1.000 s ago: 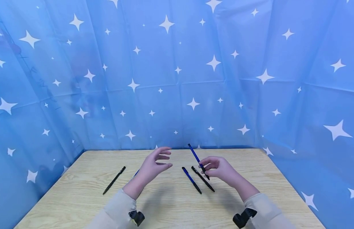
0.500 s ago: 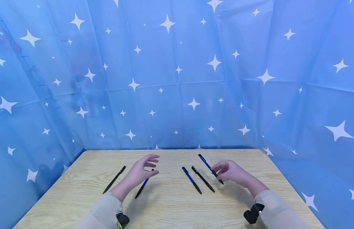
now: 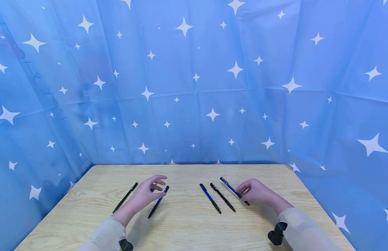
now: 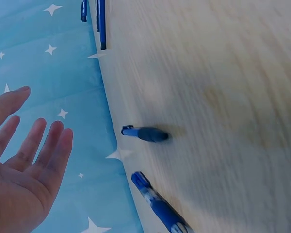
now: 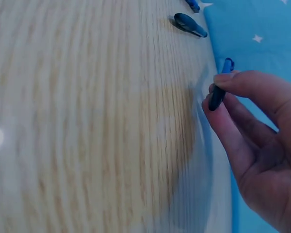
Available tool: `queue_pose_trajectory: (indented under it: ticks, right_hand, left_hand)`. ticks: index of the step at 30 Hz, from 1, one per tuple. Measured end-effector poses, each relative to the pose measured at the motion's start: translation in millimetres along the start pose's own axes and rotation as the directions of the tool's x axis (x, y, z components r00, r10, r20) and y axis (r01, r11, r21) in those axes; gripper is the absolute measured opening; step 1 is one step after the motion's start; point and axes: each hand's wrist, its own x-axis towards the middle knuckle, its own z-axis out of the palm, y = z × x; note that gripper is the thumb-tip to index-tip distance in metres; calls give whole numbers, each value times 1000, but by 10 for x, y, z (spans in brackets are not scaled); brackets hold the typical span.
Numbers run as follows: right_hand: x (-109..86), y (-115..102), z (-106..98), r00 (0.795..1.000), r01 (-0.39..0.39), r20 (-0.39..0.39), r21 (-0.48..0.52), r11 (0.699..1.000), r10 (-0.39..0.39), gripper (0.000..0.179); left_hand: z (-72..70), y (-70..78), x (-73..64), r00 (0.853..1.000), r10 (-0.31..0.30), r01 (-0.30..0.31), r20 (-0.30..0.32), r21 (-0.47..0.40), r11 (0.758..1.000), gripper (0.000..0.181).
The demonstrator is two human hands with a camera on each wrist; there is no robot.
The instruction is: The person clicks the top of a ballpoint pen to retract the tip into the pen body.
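My right hand point(image 3: 255, 193) pinches a blue pen with a black grip point(image 3: 229, 185) between thumb and fingers, low over the right part of the table. In the right wrist view that pen point(image 5: 219, 92) is tilted, its dark end toward the camera. Left of it lie a black pen point(image 3: 223, 197) and another blue pen point(image 3: 210, 198), side by side. My left hand point(image 3: 145, 193) hovers with fingers loosely bent and holds nothing. A blue pen point(image 3: 156, 206) lies beneath its thumb, and a black pen point(image 3: 125, 197) lies to its left, partly behind the wrist.
The pens lie on a light wood-grain table point(image 3: 184, 226). A blue curtain with white stars point(image 3: 194, 104) stands behind it and along both sides. Black wrist cameras point(image 3: 277, 233) sit on both sleeves.
My right hand has carried the blue pen right and down toward the table, away from the two pens beside it. My left hand has moved left and lower, uncovering most of a blue pen.
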Motion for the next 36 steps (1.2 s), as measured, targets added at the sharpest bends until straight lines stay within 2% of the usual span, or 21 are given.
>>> queue_pose_trajectory:
  ticks: [6,9,16,23,25,28,32,34,36]
  right_hand:
    - [14,37,6,1000,0,-13,-35,999,-1,28]
    - [2,39,16,1000,6,-13,-29,1000,-6,27]
    - [2,28,45,1000,12,-11,-23,1000,-12,30]
    - [-1,-6,37,999,-3,-39,-63,998,0,36]
    - [-23,-53,8,998,25,-47,-93,995,-29,38]
    - [-76,-139,-74,993,109,-33,-104,989,-113,44]
    - [-177,-228,-210,974,222,-7,-144,964,-225,57]
    - [-238,-243,-255,967,241,-34,-214,947,-254,64]
    - [-302,-246,-281,955,237,-97,-317,918,-280,68]
  left_hand:
    - [-11,-64,-13,1000,-6,6,-7,10,1000,50]
    - [-16,-90,-22,1000,-22,22,-8,24,999,50]
    - [-35,-99,-57,997,-74,74,2,-3,997,50]
    - [-69,-65,-91,999,-41,39,33,65,997,56]
    - [-84,-63,-89,999,-32,29,36,90,996,58]
    - [-123,-55,-73,1000,-6,3,30,105,994,60]
    - [-210,-10,-81,1000,20,-21,8,131,991,62]
    - [-256,2,-92,1000,21,-20,-6,173,985,63]
    - [-306,-13,-103,1000,24,-21,-11,227,974,65]
